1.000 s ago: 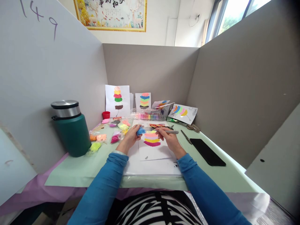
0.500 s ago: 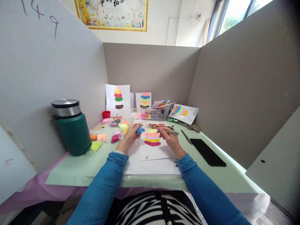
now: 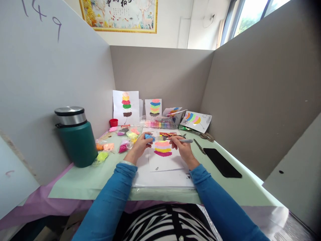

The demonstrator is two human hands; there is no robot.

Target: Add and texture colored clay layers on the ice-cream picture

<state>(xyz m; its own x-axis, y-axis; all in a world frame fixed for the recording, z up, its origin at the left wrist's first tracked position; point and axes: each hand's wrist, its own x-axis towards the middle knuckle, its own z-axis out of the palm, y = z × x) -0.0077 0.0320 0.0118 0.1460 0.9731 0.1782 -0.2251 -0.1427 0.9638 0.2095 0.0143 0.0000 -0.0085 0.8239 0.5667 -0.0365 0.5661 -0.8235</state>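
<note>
L hand (image 3: 138, 146): 1 clay lump (image 3: 149, 136); R hand (image 3: 181, 147): 1 fork (image 3: 187, 141)

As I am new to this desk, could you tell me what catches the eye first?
At the centre, the left hand pinches a blue clay lump and the right hand holds a fork, above a sheet of bright clay stripes. A big green flask stands at the left.

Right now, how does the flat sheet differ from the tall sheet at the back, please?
The flat sheet lies on the table; the tall sheet leans on the wall. The flat sheet has pink, yellow and magenta bands; the tall sheet has more, including green and brown. The left hand holds blue clay and the right hand a fork over the flat sheet; none nears the tall sheet. Both are white paper.
</note>
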